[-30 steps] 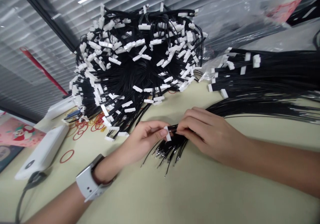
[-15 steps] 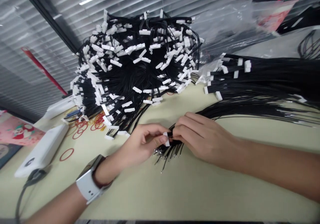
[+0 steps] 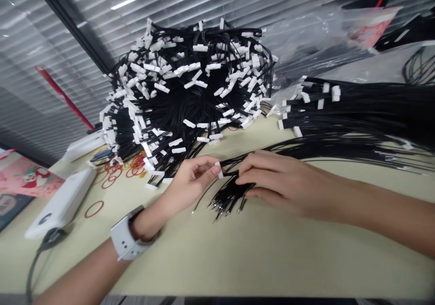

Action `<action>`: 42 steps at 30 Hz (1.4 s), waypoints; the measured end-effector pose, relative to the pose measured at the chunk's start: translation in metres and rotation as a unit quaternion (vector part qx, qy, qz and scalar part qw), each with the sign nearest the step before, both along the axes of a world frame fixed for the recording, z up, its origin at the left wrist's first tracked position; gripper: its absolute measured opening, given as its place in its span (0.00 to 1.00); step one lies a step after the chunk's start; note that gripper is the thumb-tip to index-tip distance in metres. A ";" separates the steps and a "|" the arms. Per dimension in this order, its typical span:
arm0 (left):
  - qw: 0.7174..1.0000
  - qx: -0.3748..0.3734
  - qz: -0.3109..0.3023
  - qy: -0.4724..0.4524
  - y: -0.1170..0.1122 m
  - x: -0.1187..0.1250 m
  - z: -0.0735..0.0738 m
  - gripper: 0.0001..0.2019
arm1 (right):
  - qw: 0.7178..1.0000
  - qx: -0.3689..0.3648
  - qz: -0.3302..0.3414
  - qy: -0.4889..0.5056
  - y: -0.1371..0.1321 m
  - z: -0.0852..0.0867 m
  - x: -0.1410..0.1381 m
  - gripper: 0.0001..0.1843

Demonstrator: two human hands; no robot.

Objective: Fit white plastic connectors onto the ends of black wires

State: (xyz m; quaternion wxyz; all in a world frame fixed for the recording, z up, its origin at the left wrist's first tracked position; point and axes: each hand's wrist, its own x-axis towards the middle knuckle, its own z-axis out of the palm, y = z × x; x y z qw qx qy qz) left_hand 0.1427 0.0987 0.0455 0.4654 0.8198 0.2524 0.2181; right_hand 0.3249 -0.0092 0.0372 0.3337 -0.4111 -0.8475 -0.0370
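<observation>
Between the thumb and fingers of my left hand [image 3: 192, 180] is a small white plastic connector [image 3: 219, 170], with black wires running from it to the right. My right hand [image 3: 278, 180] is closed over a bundle of loose black wires [image 3: 228, 191], its fingers curled on them just right of the connector. Bare metal terminals [image 3: 217, 204] tip the wire ends, fanned out toward me and to the left. One wire end lies apart, below my left hand. My right fingertips are partly hidden among the wires.
A large heap of black cables with white connectors [image 3: 200, 74] stands behind my hands. More cables [image 3: 367, 105] lie at the right, near clear plastic bags [image 3: 306, 37]. Rubber bands [image 3: 94, 209] and a white power strip [image 3: 63, 205] with a plugged cord are on the left.
My left hand has shifted slightly up and left with the connector, away from my right fingers. My right fingers have spread a little over the wires, and the wire ends lie differently.
</observation>
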 end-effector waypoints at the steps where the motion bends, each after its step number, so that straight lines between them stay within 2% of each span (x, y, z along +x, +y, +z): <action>1: 1.000 -0.006 -0.002 -0.001 0.000 0.000 0.000 0.05 | 1.000 -0.006 -0.015 -0.027 0.000 -0.002 0.000 0.10; 6: 0.999 -0.024 -0.019 0.015 -0.005 0.001 0.002 0.05 | 0.989 0.016 -0.060 -0.131 0.006 -0.015 -0.004 0.13; 9: 0.999 -0.027 -0.023 0.033 -0.006 0.001 0.002 0.05 | 0.986 0.034 -0.068 -0.148 0.008 -0.016 -0.007 0.12; 14: 0.999 -0.040 -0.032 0.014 -0.006 0.001 0.003 0.05 | 0.988 0.045 -0.070 -0.131 0.009 -0.017 -0.008 0.12; 17: 0.998 -0.048 -0.042 0.014 -0.006 0.001 0.004 0.06 | 0.994 0.030 -0.066 -0.077 0.009 -0.017 -0.009 0.13; 22: 0.997 -0.058 -0.037 0.019 -0.005 0.001 0.005 0.06 | 0.986 -0.039 -0.159 0.032 0.007 -0.012 -0.009 0.09; 33: 0.996 -0.067 -0.056 0.024 -0.005 0.000 0.004 0.07 | 0.989 -0.019 -0.148 0.007 0.007 -0.012 -0.009 0.13; 42: 0.996 -0.055 -0.067 0.031 -0.003 -0.001 0.003 0.09 | 0.988 -0.018 -0.155 0.017 0.006 -0.012 -0.009 0.11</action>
